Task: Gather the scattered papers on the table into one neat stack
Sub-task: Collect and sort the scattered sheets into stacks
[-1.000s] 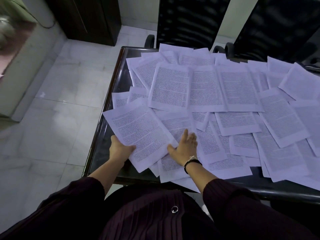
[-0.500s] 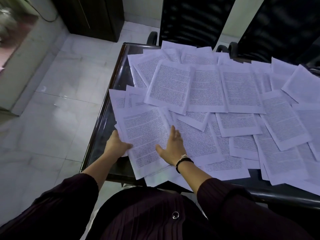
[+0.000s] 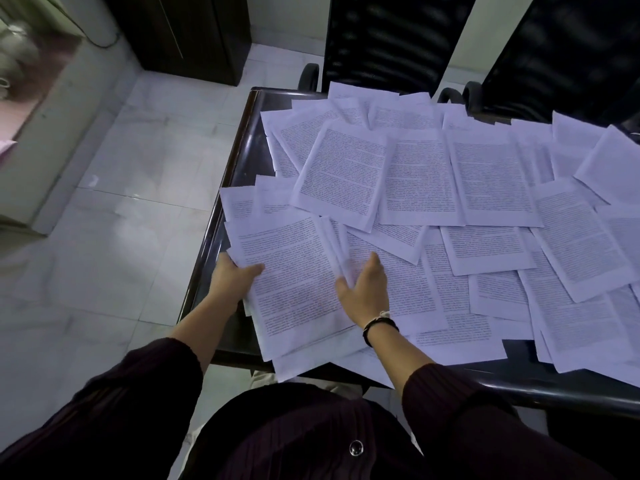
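At the far left lies pale tiled floor (image 3: 114, 237), with a dark wooden cabinet (image 3: 187, 32) standing at its far end. Next comes the dark glossy table (image 3: 239, 157), its left edge bare. The left hand (image 3: 235, 277) sits at that edge and grips a small bundle of printed sheets (image 3: 294, 282), thumb on top of the page and fingers tucked beneath; the bundle is tilted, and its near corner overhangs the table toward the person. Just right of it, the right hand (image 3: 365, 289) rests with fingers fairly straight and together against the bundle's right edge, where a few sheet edges look blurred; whether any finger is hooked under a sheet cannot be told. A black wristband (image 3: 379, 327) circles that wrist. Farther right, the scattered papers (image 3: 485, 209) cover most of the tabletop in overlapping layers, some reaching the near rim. Behind the table stand two black office chairs (image 3: 388, 36), side by side.
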{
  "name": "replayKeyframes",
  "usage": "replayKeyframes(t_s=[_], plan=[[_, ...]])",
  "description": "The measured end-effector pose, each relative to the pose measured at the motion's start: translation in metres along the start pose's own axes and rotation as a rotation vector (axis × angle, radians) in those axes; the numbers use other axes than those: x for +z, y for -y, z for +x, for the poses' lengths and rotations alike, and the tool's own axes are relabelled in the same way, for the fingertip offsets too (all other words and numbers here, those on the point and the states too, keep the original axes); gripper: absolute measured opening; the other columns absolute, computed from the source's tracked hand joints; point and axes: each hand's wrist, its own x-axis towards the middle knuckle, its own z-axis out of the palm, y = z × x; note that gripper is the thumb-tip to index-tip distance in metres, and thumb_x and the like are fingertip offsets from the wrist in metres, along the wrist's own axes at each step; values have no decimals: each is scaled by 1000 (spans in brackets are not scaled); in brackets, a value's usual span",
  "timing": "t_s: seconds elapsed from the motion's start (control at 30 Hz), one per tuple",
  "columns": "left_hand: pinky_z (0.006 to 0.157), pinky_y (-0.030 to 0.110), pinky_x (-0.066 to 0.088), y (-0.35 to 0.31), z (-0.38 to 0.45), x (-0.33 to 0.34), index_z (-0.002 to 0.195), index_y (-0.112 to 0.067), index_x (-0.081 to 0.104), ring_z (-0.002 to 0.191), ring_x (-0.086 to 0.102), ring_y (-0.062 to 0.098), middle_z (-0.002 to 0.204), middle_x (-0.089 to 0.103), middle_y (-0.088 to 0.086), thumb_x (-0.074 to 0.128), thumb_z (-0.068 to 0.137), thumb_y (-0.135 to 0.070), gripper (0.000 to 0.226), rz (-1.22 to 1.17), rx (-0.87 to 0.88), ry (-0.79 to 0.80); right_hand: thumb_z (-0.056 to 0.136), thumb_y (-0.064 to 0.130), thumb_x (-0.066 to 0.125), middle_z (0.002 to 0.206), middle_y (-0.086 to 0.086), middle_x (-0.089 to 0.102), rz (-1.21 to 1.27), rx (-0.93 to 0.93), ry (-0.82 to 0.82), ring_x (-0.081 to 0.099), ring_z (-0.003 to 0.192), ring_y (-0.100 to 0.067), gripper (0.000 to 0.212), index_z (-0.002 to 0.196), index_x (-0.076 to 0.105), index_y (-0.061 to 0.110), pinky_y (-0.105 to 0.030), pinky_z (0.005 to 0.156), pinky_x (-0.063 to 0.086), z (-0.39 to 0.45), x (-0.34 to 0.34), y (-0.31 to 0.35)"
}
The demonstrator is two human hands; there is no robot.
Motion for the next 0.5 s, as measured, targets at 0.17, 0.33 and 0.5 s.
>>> replayKeyframes(t_s=[0.17,0.33,0.5], plan=[[82,40,60,-4,-8,5,117,-17,64,96,72,20,107,73,-1,83,86,-17,36,49,24,105,92,26,71,145,-3,47,107,-79,283,50,131,-19,91,158,10,8,-25,97,44,-2,4,10],[86,46,61,-9,5,-7,122,-10,62,96,73,26,110,73,3,83,86,-25,44,-5,12,-45,89,26,73,141,-14,53,110,7,38,55,126,-30,83,153,25,2,-36,94,51,13,3,15],[89,50,60,-7,-1,-2,117,-17,70,94,74,26,103,76,0,77,92,-17,26,44,41,121,93,25,71,139,-6,54,115,-82,264,59,121,-24,74,152,30,10,-28,92,48,12,16,24]])
